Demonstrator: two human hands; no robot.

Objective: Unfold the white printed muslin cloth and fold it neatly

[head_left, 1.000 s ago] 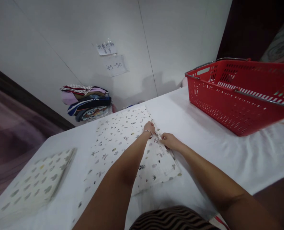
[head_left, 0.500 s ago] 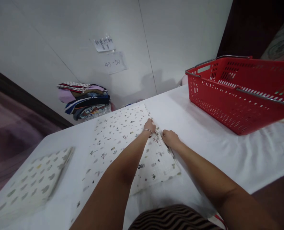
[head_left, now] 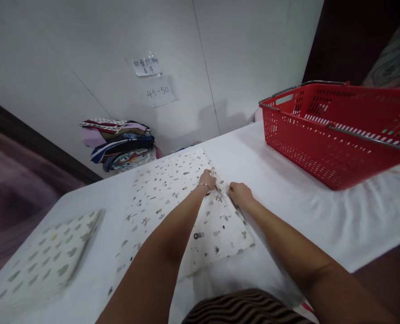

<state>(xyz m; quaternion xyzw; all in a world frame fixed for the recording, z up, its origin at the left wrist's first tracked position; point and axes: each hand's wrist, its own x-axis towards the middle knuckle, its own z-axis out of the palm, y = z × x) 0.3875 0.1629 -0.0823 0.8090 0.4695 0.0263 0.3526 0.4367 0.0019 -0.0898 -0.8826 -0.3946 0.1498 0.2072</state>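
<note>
In the head view, a red plastic basket [head_left: 321, 148] with metal handles sits on the right of the white surface [head_left: 270, 155]. Its right side is cut off, and what is inside is hard to make out. A white patterned cloth [head_left: 166, 180] lies flat in the middle. The left hand [head_left: 208, 180] pinches it near its right edge. The right hand [head_left: 240, 194] is curled up at that edge; I can't tell if it holds any cloth. The left arm hides part of the cloth. A folded spotted cloth [head_left: 51, 252] lies to the left. Behind is a pile of clothes [head_left: 122, 146].
</note>
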